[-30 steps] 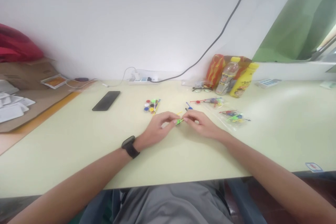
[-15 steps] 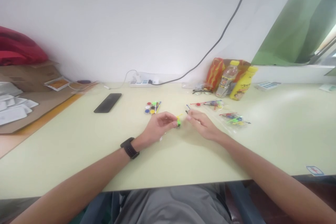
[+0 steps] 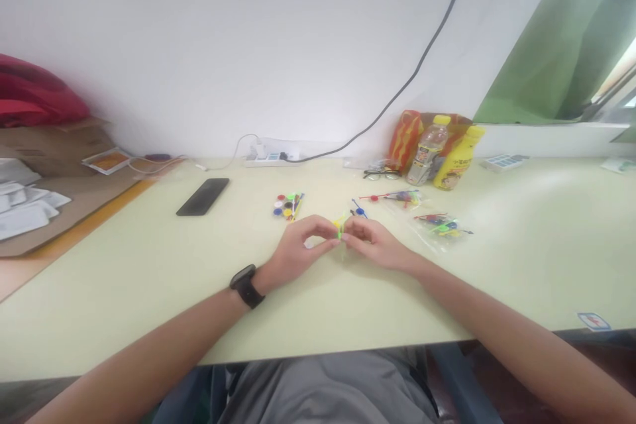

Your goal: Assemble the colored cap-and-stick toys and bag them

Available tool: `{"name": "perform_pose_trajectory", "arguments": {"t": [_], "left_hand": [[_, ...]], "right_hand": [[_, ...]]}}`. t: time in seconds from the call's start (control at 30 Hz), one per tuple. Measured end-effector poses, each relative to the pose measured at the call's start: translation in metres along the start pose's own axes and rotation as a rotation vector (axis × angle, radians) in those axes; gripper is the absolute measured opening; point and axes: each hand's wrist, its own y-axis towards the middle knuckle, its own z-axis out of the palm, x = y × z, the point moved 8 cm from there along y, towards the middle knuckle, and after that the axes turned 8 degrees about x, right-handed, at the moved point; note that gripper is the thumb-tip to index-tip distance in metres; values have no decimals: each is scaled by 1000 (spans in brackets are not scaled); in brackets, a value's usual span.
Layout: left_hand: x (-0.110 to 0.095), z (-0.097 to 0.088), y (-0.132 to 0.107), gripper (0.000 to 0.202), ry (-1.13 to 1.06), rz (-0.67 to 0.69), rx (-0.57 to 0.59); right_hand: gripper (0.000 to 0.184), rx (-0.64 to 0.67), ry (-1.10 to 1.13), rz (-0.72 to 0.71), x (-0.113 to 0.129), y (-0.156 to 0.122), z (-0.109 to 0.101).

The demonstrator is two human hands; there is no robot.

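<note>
Both hands meet over the table, pinching a small bright-green plastic piece point(image 3: 340, 234) between their fingertips. My left hand point(image 3: 301, 242), with a black watch at its wrist, closes on it from the left. My right hand point(image 3: 375, 243) grips it from the right. A yellow plastic piece point(image 3: 339, 221) shows just beyond the fingertips. Behind my right hand lies a blue plastic piece point(image 3: 359, 211) with a round disc and a thin stem. Fingers hide part of the green piece, so its exact shape is unclear.
Coloured discs and sticks point(image 3: 287, 205) lie beyond my left hand. Bagged plastic pieces point(image 3: 444, 225) are on the right. A phone point(image 3: 203, 197), eyeglasses point(image 3: 381, 174), a power strip point(image 3: 271, 158), a clear bottle point(image 3: 428, 149) and a yellow bottle point(image 3: 458, 159) stand or lie farther back.
My right hand has moved left and down to meet my left hand at the green piece. The blue piece behind it now shows more fully.
</note>
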Motion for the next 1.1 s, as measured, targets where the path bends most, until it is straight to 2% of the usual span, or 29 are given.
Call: {"name": "perform_pose_trajectory", "arguments": {"t": [0.1,0.2,0.3,0.37,0.43,0.5,0.57,0.67,0.73,0.8,0.87,1.0,1.1], "left_hand": [[-6,0,-1,34,270,11,23],[-12,5,-1,34,526,87,100],[-14,10,0,23,711,156,167],[-14,14,0,20,800,184,194],[-14,17,0,18,864,201,222],[-15,19,0,17,897,203,236],[-15,20,0,16,897,195,235],[-15,20,0,13,865,176,223],[-13,21,0,13,850,165,217],[-13,20,0,14,842,161,206],[-14,18,0,20,827,161,186],[-15,10,0,30,776,151,129],[-14,3,0,33,751,135,84]], "right_hand": [[28,-59,-52,0,0,-1,-17],[19,-260,-349,37,-4,-7,-58],[14,-405,-795,291,-19,-18,-99],[12,-369,-976,455,-33,-22,-115],[10,-322,-1071,539,-44,-25,-121],[10,-343,-1104,531,-45,-25,-121],[12,-386,-1080,411,-38,-21,-112],[16,-324,-1015,108,-22,-11,-81],[17,-226,-1034,-15,-16,-5,-58],[17,-150,-1092,-33,-19,0,-42],[20,-115,-1128,-9,-25,3,-35],[20,-112,-1059,13,-32,4,-38],[15,-162,-938,-33,-24,-1,-45]]}}
